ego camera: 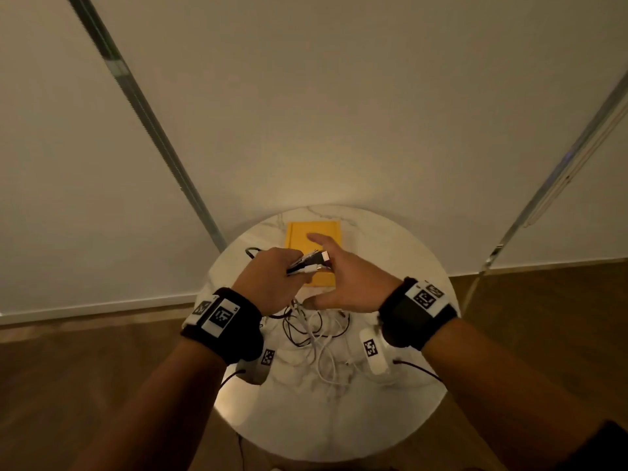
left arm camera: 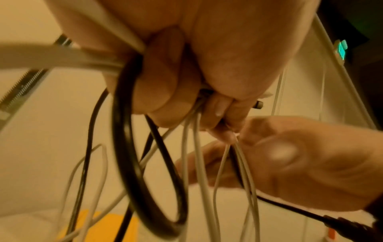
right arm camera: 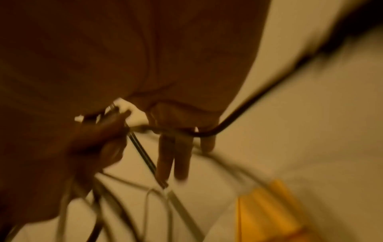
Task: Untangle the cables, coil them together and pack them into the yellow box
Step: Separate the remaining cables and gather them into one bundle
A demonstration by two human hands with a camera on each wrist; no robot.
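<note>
My left hand (ego camera: 272, 277) grips a bundle of black and white cable ends (ego camera: 307, 261) above the round marble table (ego camera: 390, 243). The cables' plugs stick out toward my right hand (ego camera: 334, 266), which is held spread, thumb low, just beside the plugs. From the left fist (left arm camera: 186, 78) loops of black cable (left arm camera: 128, 147) and thin white cables (left arm camera: 199, 155) hang down to a loose tangle (ego camera: 316, 331) on the table. A black cable (right arm camera: 209, 134) runs across the straight right fingers (right arm camera: 176, 155). The flat yellow box (ego camera: 306, 237) lies behind both hands.
The table is small and its edge drops to a wooden floor (ego camera: 85, 368) all round. A pale wall (ego camera: 339, 113) with two slanted metal rails (ego camera: 142, 113) rises close behind the table.
</note>
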